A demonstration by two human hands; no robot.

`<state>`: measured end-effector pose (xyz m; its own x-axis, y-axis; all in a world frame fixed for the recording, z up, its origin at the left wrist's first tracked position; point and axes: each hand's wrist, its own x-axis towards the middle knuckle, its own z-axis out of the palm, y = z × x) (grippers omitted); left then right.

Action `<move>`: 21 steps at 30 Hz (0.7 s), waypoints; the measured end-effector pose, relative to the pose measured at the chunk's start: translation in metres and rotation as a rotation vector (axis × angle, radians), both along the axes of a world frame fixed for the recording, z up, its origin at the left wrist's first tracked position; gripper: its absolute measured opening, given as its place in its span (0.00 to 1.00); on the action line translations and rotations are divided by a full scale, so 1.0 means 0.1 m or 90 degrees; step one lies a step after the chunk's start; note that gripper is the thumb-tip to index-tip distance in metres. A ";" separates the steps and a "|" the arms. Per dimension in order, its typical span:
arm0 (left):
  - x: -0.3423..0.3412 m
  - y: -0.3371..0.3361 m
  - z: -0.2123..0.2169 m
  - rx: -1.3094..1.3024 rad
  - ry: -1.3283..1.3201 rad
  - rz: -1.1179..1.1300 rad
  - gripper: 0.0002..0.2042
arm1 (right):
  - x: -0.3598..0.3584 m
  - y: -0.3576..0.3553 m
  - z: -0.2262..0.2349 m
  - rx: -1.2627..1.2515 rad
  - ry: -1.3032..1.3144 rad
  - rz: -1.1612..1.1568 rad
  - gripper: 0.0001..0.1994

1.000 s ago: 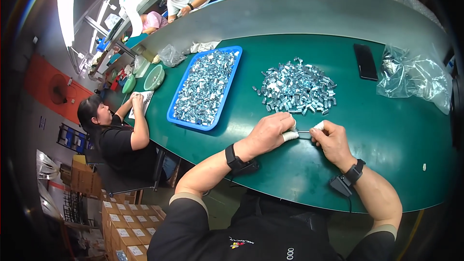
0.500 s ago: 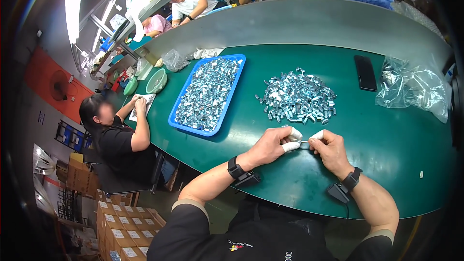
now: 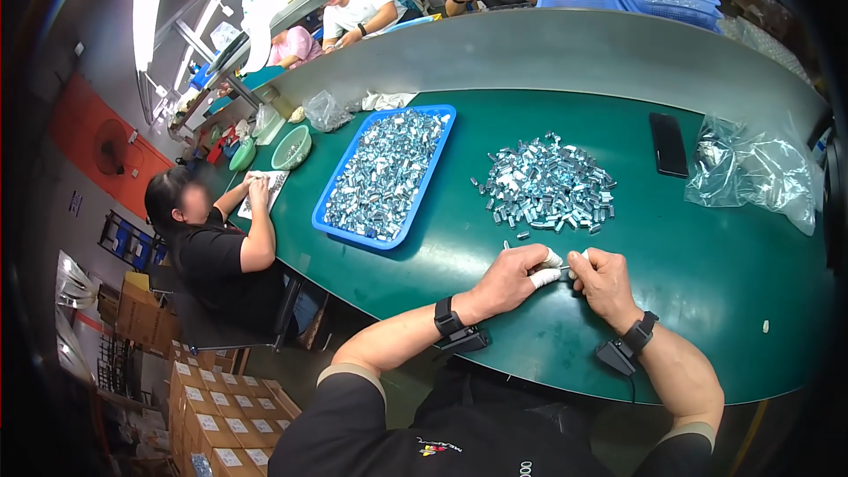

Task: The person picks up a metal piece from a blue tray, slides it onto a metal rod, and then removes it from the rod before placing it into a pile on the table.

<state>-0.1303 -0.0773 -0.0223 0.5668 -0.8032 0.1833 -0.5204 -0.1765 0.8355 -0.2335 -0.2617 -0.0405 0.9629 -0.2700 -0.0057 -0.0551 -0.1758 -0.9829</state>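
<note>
My left hand (image 3: pixel 517 281), with white wraps on its fingertips, is closed on a thin metal rod (image 3: pixel 565 268). The rod's tip reaches across to my right hand (image 3: pixel 604 283). A slim end pokes out by the left knuckles; I cannot tell if it is the same rod. My right thumb and forefinger are pinched together, also wrapped in white, and what sits between them is hidden. Just beyond the hands lies a heap of small shiny metal pieces (image 3: pixel 549 185). One loose metal piece (image 3: pixel 523 236) rests between the heap and my left hand.
A blue tray (image 3: pixel 353 237) full of similar pieces stands left on the green table (image 3: pixel 707 300). A black phone (image 3: pixel 669 145) and clear plastic bags (image 3: pixel 751 168) lie at right. A co-worker (image 3: pixel 208 234) sits at left; a grey partition (image 3: pixel 565 53) runs along the back.
The view has shifted slightly. A loose piece now lies near my left hand, and a slim end shows by its knuckles. Both hands remain close together with fingers pinched.
</note>
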 end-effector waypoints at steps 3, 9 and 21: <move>0.06 0.04 0.05 0.001 -0.032 -0.003 0.08 | 0.03 0.01 -0.04 0.007 -0.025 -0.009 0.21; 0.48 0.35 0.23 -0.017 -0.182 0.049 0.07 | 0.08 -0.05 -0.07 0.092 -0.018 -0.090 0.22; 2.26 1.07 0.48 0.220 -0.602 0.308 0.12 | 0.05 -0.02 -0.04 0.114 -0.021 -0.073 0.21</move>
<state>0.0955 0.0295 0.0258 0.5842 -0.6266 0.5159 -0.7343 -0.6788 0.0070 -0.2285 -0.2633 -0.0442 0.9266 -0.3746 -0.0324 -0.0320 0.0073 -0.9995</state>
